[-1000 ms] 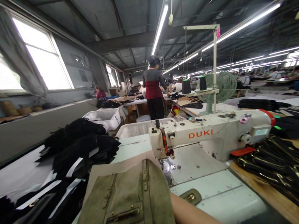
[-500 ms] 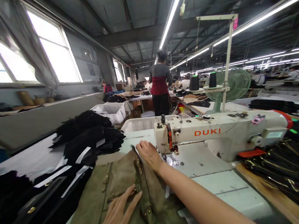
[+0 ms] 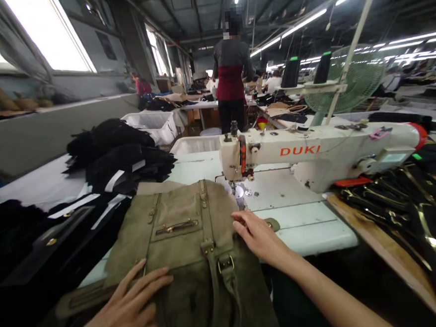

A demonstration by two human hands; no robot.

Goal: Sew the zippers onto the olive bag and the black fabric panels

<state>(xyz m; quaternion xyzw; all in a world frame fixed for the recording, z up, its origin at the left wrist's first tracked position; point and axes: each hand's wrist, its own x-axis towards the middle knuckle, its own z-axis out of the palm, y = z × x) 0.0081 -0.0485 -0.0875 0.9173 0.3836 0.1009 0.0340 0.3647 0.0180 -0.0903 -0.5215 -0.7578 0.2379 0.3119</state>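
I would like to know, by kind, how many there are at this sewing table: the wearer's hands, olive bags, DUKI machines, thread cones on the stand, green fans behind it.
Left hand and right hand: 2
Olive bag: 1
DUKI machine: 1
Thread cones: 2
Green fan: 1
Total: 7

In front of the sewing machine (image 3: 314,152), the bag (image 3: 188,265) runs past the bottom edge; whether the curled right hand (image 3: 260,235) grips it is unclear. Left of the machine, black cloth (image 3: 14,237) melts into darkness. Right of it, straps (image 3: 412,224) leave view. Behind it, a person's (image 3: 230,80) lower legs are hidden.
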